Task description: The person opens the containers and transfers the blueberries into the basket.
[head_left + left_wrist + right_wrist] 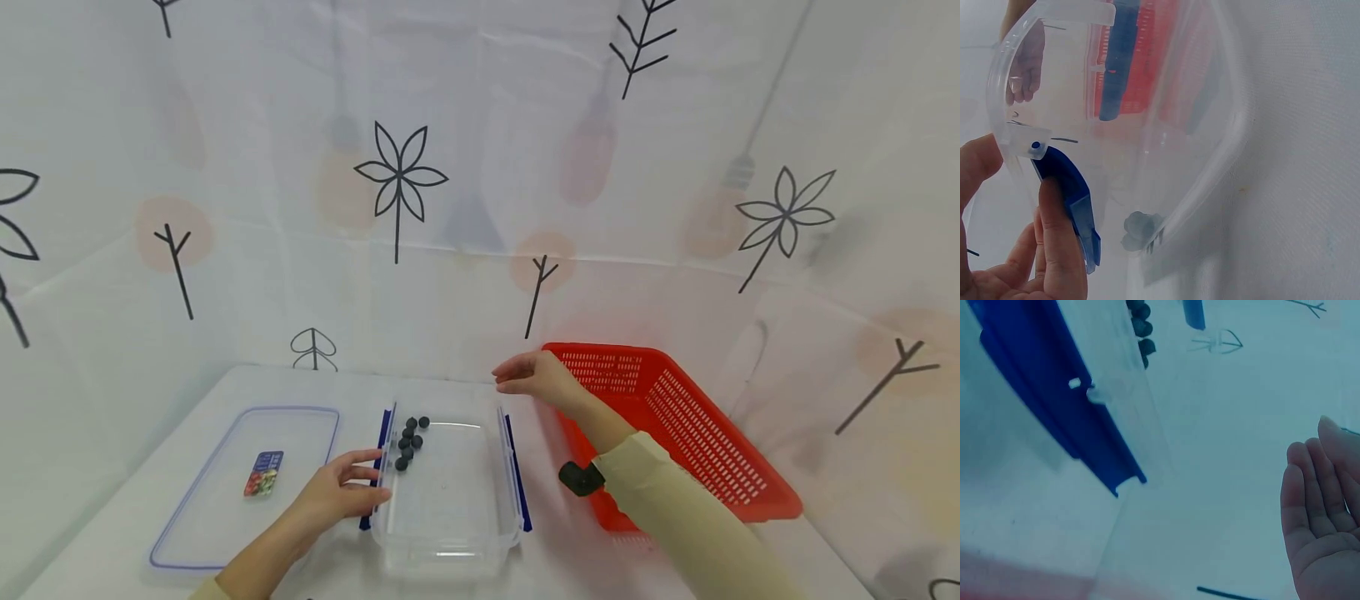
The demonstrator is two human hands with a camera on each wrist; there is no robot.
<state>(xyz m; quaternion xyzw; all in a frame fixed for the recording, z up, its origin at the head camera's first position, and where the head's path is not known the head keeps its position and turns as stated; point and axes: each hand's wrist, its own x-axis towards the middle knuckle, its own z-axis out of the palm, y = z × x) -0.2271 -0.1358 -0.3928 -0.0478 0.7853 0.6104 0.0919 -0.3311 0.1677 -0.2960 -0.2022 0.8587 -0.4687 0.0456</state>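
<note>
A clear plastic food container [442,546] with blue side latches [517,475] stands on the white table. Inside, along its left side, lie several dark blueberries [417,442]. My left hand [337,490] is at the container's left side, its fingers against the hanging blue latch [1072,194] and its thumb close by the rim. Past the container's back right corner, my right hand [536,377] hovers in the air, fingers close together and nothing visible in them. Its palm [1325,556] shows in the right wrist view.
A red perforated plastic basket [772,500] stands at the right, under my right forearm. To the left, a clear lid with a blue edge [187,492] lies flat, bearing a colourful label [263,473]. A patterned white curtain [465,317] hangs behind the table.
</note>
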